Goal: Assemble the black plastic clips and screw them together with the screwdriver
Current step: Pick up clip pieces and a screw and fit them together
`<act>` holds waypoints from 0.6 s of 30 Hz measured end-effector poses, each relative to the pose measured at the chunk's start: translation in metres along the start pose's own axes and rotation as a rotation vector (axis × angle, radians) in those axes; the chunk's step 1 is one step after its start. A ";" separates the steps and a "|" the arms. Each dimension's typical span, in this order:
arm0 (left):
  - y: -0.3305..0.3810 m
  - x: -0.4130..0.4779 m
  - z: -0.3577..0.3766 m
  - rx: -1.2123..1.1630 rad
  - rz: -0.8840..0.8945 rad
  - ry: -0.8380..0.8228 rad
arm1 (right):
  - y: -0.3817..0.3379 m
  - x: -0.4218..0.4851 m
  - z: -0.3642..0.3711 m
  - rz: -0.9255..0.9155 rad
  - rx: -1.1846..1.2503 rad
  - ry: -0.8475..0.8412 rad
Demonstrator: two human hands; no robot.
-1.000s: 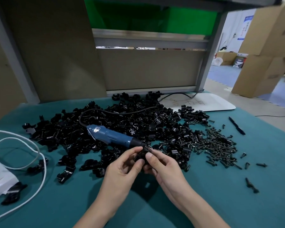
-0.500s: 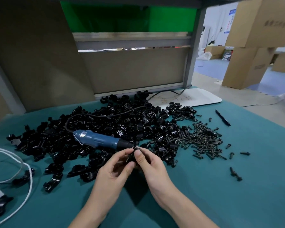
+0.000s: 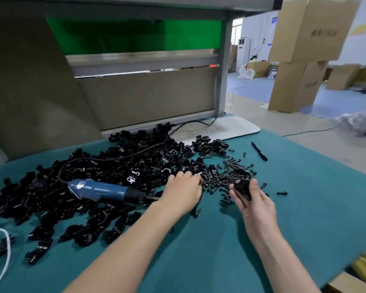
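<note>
A big heap of black plastic clips (image 3: 118,166) covers the left and middle of the teal table mat (image 3: 304,208). The blue electric screwdriver (image 3: 101,190) lies on the heap, tip pointing right. A pile of black screws (image 3: 230,176) lies to the right of the clips. My right hand (image 3: 253,200) holds an assembled black clip (image 3: 243,190) just below the screws. My left hand (image 3: 183,192) rests palm down at the heap's right edge, fingertips among the clips and screws; whether it grips anything is hidden.
A black pen (image 3: 259,151) and a white board (image 3: 230,129) lie at the back right. A white cable (image 3: 4,261) loops at the left edge. Loose screws (image 3: 282,193) sit right of my hands. Cardboard boxes (image 3: 300,66) stand beyond the table.
My hands have parted: the right one moved right keeping the clip, the left one reached forward to the edge of the heap. The view shifted left.
</note>
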State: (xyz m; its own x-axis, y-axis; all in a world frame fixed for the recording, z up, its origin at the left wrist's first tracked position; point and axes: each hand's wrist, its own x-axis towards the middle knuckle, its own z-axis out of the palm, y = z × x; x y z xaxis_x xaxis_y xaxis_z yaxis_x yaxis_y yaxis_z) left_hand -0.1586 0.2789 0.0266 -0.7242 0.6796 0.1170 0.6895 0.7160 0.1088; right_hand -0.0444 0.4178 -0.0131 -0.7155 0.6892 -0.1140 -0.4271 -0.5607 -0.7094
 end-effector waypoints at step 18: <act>0.047 0.045 0.029 0.121 -0.145 -0.006 | 0.011 0.012 -0.005 -0.007 -0.075 0.072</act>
State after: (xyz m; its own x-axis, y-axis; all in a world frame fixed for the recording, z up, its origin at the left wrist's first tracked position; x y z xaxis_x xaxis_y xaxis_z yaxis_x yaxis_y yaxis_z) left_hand -0.1587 0.3479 0.0079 -0.8159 0.5690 0.1027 0.5724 0.8200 0.0042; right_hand -0.0544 0.4224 -0.0256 -0.6700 0.7256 -0.1567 -0.3873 -0.5218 -0.7601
